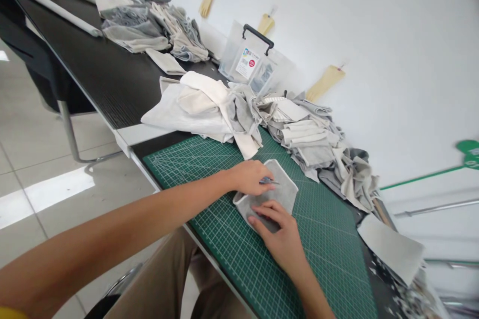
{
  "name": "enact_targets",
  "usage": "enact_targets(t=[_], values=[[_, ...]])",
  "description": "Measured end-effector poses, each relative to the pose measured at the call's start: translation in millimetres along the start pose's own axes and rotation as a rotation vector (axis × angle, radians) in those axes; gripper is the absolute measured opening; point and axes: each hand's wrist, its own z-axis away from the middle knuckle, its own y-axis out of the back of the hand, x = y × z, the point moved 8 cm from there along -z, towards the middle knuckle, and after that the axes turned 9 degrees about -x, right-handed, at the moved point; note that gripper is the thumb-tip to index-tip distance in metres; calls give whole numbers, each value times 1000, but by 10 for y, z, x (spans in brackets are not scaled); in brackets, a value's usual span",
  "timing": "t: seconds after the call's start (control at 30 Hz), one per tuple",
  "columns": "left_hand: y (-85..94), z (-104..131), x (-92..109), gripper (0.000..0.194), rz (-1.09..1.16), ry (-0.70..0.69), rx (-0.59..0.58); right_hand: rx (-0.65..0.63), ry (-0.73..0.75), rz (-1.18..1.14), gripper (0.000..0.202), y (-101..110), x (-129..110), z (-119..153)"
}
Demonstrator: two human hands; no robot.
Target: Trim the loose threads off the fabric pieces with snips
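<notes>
A grey cloth piece [286, 194] with a pale edge lies flat on the green cutting mat [329, 254]. My left hand [250, 178] is over its far left part, closed around what look like small thread snips [267, 180] with a bluish handle. Their pointed metal tip reaches out over the cloth toward the right; most of the handle is hidden in my palm. Nearer to me, my right hand [282, 234] rests on the same cloth, thumb and fingertips drawn together on the fabric near its lower left edge.
White and grey fabric pieces [202, 104] overlap the mat's far edge. A grey fabric heap [314, 144] runs along the wall side. Behind stands a clear plastic box [239, 60] with a black handle. Fabric scraps [411, 294] lie at right, a black chair [45, 65] at left.
</notes>
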Motion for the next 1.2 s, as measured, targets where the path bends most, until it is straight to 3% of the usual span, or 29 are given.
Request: enact_targets(t=[0.53,1.2], values=[[25,5,27,35,-15,-9,5,109,113,192,14,-105,-176,61],[66,22,51,31,-15,-5,-5,102,-47,-121,22,21,35,63]])
